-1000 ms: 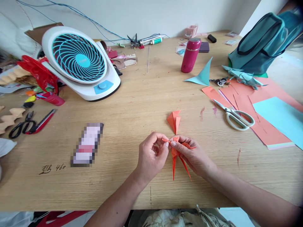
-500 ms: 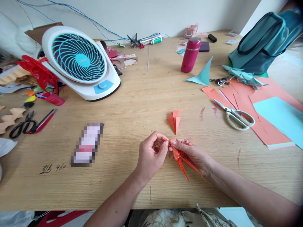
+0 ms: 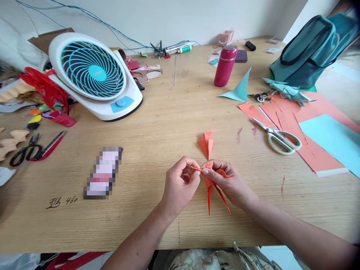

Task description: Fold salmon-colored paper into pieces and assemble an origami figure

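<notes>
Between my hands is an orange origami figure (image 3: 209, 182) with several thin pointed limbs; two of them hang down toward the table edge. My left hand (image 3: 180, 183) pinches a narrow limb at the figure's left side between thumb and fingertips. The body is gripped by my right hand (image 3: 229, 182), thumb on top, with another point sticking out to the right across the fingers. Part of the figure is hidden by the fingers. Just beyond my hands lies a separate folded orange paper piece (image 3: 206, 143) on the wooden table (image 3: 146, 161).
White-handled scissors (image 3: 281, 140) lie on orange and blue paper sheets (image 3: 332, 131) at right. Behind them are a blue origami figure (image 3: 289, 91), a folded blue piece (image 3: 239, 90), a pink flask (image 3: 225, 66) and a teal bag (image 3: 306, 56). Leftward stand a fan (image 3: 95, 75) and a blurred phone-like object (image 3: 104, 172).
The origami figure has turned in my hands: its two hanging limbs now point more straight down. The limb in my left fingers now shows further to the left.
</notes>
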Action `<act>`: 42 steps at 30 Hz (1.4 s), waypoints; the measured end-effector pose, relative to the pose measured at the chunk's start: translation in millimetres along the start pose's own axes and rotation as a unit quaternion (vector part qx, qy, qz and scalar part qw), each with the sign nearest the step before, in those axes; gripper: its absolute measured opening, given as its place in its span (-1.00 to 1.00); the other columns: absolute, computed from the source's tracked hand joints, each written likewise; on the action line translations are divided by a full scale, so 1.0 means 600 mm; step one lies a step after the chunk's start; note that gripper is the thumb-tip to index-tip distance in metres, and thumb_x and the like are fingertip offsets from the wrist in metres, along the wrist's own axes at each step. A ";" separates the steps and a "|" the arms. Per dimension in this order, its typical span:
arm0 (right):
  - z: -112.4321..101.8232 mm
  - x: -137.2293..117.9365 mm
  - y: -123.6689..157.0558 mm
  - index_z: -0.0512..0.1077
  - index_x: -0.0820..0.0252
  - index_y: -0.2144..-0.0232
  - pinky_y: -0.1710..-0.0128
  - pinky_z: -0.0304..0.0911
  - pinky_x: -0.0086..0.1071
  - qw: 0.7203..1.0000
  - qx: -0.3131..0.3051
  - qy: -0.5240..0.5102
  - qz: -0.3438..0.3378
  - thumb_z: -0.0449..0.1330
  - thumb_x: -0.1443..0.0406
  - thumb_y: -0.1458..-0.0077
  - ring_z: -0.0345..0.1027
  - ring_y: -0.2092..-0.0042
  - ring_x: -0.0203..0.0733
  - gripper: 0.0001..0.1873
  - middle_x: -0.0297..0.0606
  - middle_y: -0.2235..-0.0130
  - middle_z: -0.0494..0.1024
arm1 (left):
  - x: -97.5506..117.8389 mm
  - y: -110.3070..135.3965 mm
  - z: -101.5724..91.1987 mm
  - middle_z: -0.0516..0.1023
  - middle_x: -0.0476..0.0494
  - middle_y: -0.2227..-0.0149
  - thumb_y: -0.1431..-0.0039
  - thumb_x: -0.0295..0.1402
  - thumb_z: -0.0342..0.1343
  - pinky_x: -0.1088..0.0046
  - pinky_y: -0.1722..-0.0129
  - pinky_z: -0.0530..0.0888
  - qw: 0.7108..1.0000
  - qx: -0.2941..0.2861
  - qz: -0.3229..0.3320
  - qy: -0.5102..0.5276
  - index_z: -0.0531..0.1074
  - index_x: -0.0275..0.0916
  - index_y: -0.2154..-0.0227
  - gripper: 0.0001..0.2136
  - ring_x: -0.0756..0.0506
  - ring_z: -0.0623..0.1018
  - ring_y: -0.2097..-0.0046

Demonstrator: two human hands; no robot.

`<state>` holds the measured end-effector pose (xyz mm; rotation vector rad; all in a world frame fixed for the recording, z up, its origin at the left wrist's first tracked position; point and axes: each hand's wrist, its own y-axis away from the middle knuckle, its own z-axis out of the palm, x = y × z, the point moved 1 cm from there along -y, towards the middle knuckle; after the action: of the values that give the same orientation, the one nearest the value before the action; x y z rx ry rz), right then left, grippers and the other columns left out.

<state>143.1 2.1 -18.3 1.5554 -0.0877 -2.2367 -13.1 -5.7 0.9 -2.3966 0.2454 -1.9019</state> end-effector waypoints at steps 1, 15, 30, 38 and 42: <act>0.000 -0.002 0.001 0.57 0.21 0.48 0.44 0.07 -0.47 1.000 0.004 0.017 -0.013 0.54 0.12 0.17 0.15 0.47 -0.39 -0.67 -0.42 0.53 0.43 | 0.000 0.000 0.000 0.40 0.08 0.49 -0.12 -0.56 0.09 0.63 0.54 0.30 1.000 0.002 0.008 -0.007 0.38 -0.22 0.41 -0.89 0.08 0.36 0.49; -0.008 -0.014 0.019 0.61 0.10 0.30 0.36 0.25 -0.42 0.968 -0.015 0.167 -0.186 0.35 0.21 -0.17 0.35 0.37 -0.29 -0.90 -0.32 0.36 0.57 | 0.000 0.005 -0.020 0.53 -0.06 0.26 -0.19 -0.66 0.12 0.58 0.31 0.49 0.939 -0.004 0.303 -0.165 0.43 -0.17 0.25 -0.77 0.03 0.55 0.28; -0.008 -0.023 0.025 0.59 0.07 0.27 0.27 0.28 -0.36 0.943 0.001 0.223 -0.249 0.33 0.26 -0.20 0.40 0.30 -0.22 -0.95 -0.30 0.33 0.56 | 0.007 0.008 -0.024 0.61 -0.12 0.22 -0.21 -0.63 0.15 0.50 0.18 0.56 0.928 -0.021 0.313 -0.199 0.44 -0.18 0.16 -0.77 -0.02 0.60 0.22; -0.010 -0.026 0.027 0.58 0.06 0.25 0.29 0.29 -0.34 0.919 0.012 0.268 -0.288 0.29 0.28 -0.23 0.40 0.31 -0.21 -0.94 -0.28 0.33 0.54 | 0.013 0.010 -0.013 0.58 -0.04 0.34 -0.24 -0.56 0.16 0.55 0.35 0.52 0.968 -0.008 0.220 -0.117 0.44 -0.19 0.27 -0.88 0.02 0.58 0.34; -0.013 -0.025 0.025 0.57 0.05 0.26 0.30 0.28 -0.35 0.917 0.010 0.277 -0.288 0.27 0.32 -0.24 0.39 0.31 -0.23 -0.94 -0.30 0.33 0.53 | 0.015 0.010 -0.012 0.60 -0.05 0.34 -0.25 -0.56 0.16 0.53 0.29 0.53 0.970 0.000 0.214 -0.119 0.45 -0.20 0.29 -0.89 0.01 0.60 0.31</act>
<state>158.8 -4.6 -3.6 2.4021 0.5817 -2.0623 -18.7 -12.7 10.3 -2.2999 0.6796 -1.4149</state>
